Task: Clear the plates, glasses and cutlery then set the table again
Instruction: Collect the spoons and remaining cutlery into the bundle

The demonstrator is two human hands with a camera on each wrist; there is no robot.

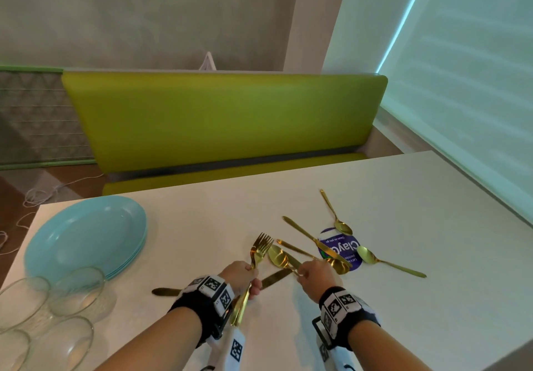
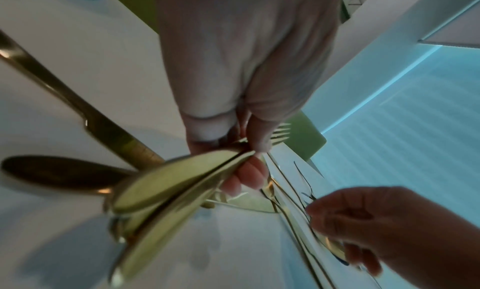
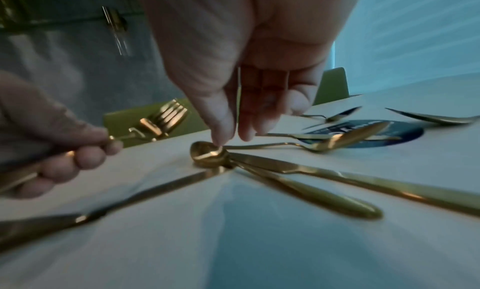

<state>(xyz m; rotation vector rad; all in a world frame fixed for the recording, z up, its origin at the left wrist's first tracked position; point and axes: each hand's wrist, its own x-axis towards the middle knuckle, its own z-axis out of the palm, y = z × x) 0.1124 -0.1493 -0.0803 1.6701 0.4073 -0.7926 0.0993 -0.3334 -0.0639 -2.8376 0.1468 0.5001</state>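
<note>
- Left hand (image 1: 241, 277) grips a bunch of gold forks (image 1: 257, 251), tines up, handles sticking out below the fist.
- Right hand (image 1: 314, 274) – thumb & fingertips pinching a spoon (image 1: 279, 256) handle, bowl on the table (image 1: 202, 226).
- Plates (image 1: 86, 235) stacked far left w/ glasses (image 1: 76, 291) beside; other cutlery loose near a round sticker (image 1: 344, 246).

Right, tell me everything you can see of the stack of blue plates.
The stack of blue plates sits near the table's far left corner, beside the green bench. They are pale turquoise, oval and shallow, with smooth matte surfaces that look like plastic or melamine. Several rims show at the right edge, nested flat; the exact count is unclear. The top plate looks bare. Clear glasses stand at the near edge, overlapping it in view. Neither hand touches the stack.
</note>
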